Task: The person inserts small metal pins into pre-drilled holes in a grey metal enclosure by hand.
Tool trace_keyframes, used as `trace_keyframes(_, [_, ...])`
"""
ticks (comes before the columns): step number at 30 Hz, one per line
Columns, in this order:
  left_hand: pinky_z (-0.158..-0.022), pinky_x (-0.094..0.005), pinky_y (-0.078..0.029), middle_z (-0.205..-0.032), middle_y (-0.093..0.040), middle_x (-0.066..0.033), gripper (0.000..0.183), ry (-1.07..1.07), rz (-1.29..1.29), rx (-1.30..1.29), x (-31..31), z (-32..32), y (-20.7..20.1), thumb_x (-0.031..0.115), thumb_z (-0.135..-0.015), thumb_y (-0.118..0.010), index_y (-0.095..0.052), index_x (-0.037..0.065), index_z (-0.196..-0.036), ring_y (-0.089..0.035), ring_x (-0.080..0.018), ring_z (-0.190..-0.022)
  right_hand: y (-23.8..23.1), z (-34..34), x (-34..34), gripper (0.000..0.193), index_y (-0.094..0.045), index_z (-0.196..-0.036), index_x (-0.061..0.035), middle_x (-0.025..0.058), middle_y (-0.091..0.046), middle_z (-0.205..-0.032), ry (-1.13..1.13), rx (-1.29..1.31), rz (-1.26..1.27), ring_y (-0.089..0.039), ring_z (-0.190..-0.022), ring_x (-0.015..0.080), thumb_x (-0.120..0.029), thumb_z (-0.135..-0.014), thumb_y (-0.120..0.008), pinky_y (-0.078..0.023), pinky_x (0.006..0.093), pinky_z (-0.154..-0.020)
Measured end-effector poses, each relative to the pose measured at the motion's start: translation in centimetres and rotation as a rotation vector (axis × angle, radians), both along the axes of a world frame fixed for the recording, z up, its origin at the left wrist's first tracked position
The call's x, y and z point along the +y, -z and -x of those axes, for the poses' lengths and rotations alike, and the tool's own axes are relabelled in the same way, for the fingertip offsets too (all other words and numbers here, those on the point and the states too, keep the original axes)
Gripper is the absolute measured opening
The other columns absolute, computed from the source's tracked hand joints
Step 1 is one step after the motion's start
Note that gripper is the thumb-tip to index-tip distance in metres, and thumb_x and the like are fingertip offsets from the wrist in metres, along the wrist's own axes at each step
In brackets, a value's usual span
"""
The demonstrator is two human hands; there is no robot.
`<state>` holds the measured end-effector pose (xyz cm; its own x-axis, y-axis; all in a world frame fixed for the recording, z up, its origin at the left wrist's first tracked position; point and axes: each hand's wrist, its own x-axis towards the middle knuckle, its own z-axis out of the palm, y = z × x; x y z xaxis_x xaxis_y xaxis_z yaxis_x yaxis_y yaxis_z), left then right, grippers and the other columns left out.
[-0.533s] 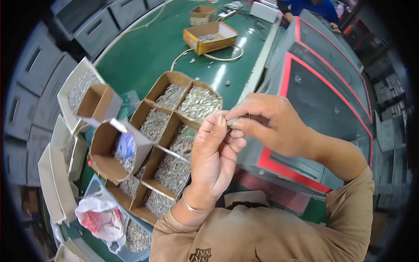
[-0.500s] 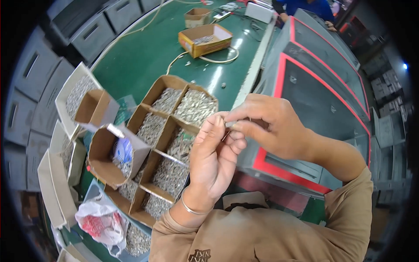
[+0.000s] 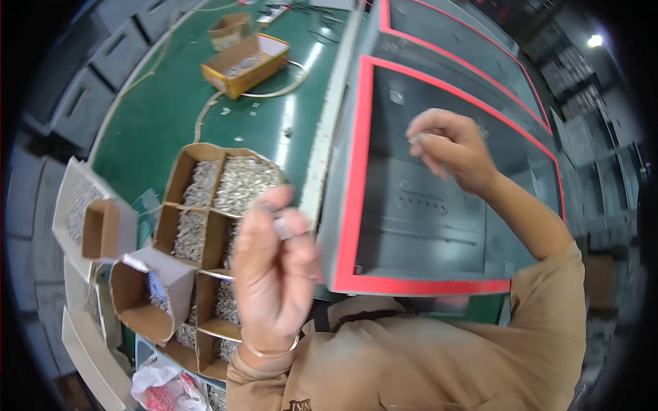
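My right hand point(image 3: 456, 151) is raised over a grey metal cabinet point(image 3: 425, 226) with a red-edged opening. Its thumb and fingertips pinch a small silvery metal piece point(image 3: 416, 138). My left hand point(image 3: 277, 270), smeared by motion, is in front of the divided cardboard box point(image 3: 205, 275) and hides part of its compartments. Its fingers are curled round a small pale metal piece point(image 3: 282, 228), whose exact shape is blurred. Many small silvery metal parts point(image 3: 245, 183) fill the compartments of that box.
A yellow cardboard box point(image 3: 236, 79) with more parts and a brown carton point(image 3: 229, 31) stand farther back on the green table point(image 3: 164, 89). White bins point(image 3: 65, 226) line the left side. A plastic bag point(image 3: 168, 385) lies at the lower left. A pale cable point(image 3: 200, 120) crosses the table.
My hands have come apart from where they met around a small piece. The right one has moved out over the cabinet. The view has swung right.
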<state>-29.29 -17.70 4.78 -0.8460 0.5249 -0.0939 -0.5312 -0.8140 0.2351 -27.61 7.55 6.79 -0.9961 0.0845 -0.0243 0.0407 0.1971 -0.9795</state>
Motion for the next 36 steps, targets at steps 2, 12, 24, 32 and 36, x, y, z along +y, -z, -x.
trace_keyframes(2, [-0.037,-0.0192,-0.039,-0.077,-0.053,-0.0113,0.027,-0.05,-0.01,0.035,-0.1,-0.4,-0.1,0.016,-0.087,-0.042,-0.041,-0.003,-0.106,-0.046,-0.0111,-0.046,4.8,0.0,3.4,0.013,-0.053,-0.084,0.0003,0.0052,-0.055,-0.067,0.064,-0.193,-0.034,-0.047,-0.046,0.0067,-0.006,-0.074,-0.049,-0.036,0.018,-0.039])
trace_keyframes(12, [-0.032,-0.0201,-0.04,-0.068,-0.053,-0.0179,0.023,-0.096,0.248,0.319,1.5,-1.8,1.1,0.017,-0.084,-0.047,-0.044,-0.005,-0.091,-0.051,-0.0154,-0.04,21.8,-2.1,9.6,0.01,-0.056,-0.079,-0.0023,0.0063,-0.055,-0.07,0.142,-0.588,-0.42,-0.054,-0.056,0.0151,-0.007,-0.074,-0.049,-0.044,0.0283,-0.05])
trace_keyframes(24, [-0.032,-0.0203,-0.043,-0.068,-0.056,-0.022,0.024,-0.082,0.143,0.283,1.4,-1.4,1.5,0.016,-0.084,-0.047,-0.045,-0.006,-0.092,-0.054,-0.0156,-0.041,25.0,-2.0,8.0,0.01,-0.059,-0.076,-0.0125,0.007,-0.051,-0.085,0.257,-0.462,-0.895,-0.051,-0.084,0.0268,-0.015,-0.075,-0.049,-0.041,0.0374,-0.072])
trace_keyframes(32, [-0.034,-0.0214,-0.043,-0.079,-0.056,-0.0239,0.033,-0.054,0.247,0.193,1.2,-1.4,1.3,0.015,-0.085,-0.045,-0.042,-0.009,-0.107,-0.055,-0.0193,-0.047,25.7,-1.6,7.9,0.009,-0.058,-0.078,-0.0138,0.0052,-0.053,-0.091,0.18,-0.385,-1.082,-0.053,-0.078,0.0256,-0.02,-0.074,-0.054,-0.042,0.0376,-0.067])
trace_keyframes(36, [-0.042,-0.0221,-0.047,-0.082,-0.055,-0.0234,0.038,0.069,0.218,0.252,1.6,-0.7,1.5,0.015,-0.086,-0.042,-0.035,-0.011,-0.113,-0.057,-0.021,-0.055,22.4,-1.7,9.4,0.009,-0.059,-0.08,-0.0117,0.0042,-0.055,-0.085,0.283,-0.2,-0.917,-0.053,-0.069,0.02,-0.014,-0.073,-0.055,-0.042,0.0327,-0.063])
